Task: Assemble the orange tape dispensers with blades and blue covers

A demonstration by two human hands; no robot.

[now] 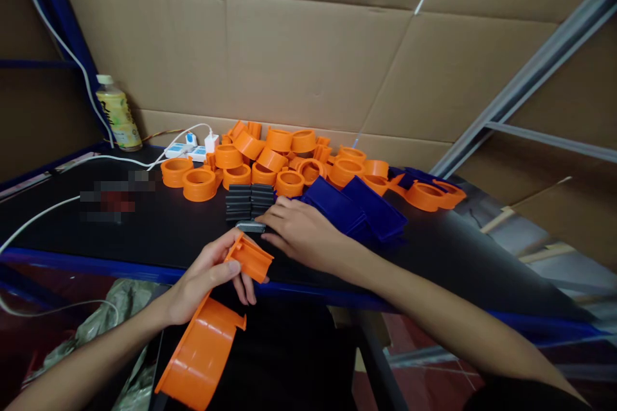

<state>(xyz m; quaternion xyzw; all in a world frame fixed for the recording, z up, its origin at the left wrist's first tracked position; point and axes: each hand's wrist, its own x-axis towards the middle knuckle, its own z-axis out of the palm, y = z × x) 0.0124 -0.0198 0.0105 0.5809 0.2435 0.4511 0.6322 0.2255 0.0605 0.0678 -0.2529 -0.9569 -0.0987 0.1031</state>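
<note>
My left hand [207, 279] is closed on an orange plastic part [202, 350]. Its short channel-shaped end sits between thumb and fingers, and its wide round ring hangs below, in front of the table edge. My right hand [301, 231] reaches over the tabletop, its thumb and index finger around the right end of a small grey ridged strip [250, 227]; the exact contact is partly hidden. Just behind the strip stand two stacks of black ribbed pieces [238, 202], near the right fingertips. Dark blue flat plastic pieces [354, 205] lie beyond the right wrist.
A heap of orange ring parts [289, 157] runs along the back of the black table [457, 257]. A power strip [186, 151] with white cables and a yellow-labelled bottle [119, 114] stand at the left. Cardboard [308, 58] walls the back; a metal frame [525, 70] slants at right.
</note>
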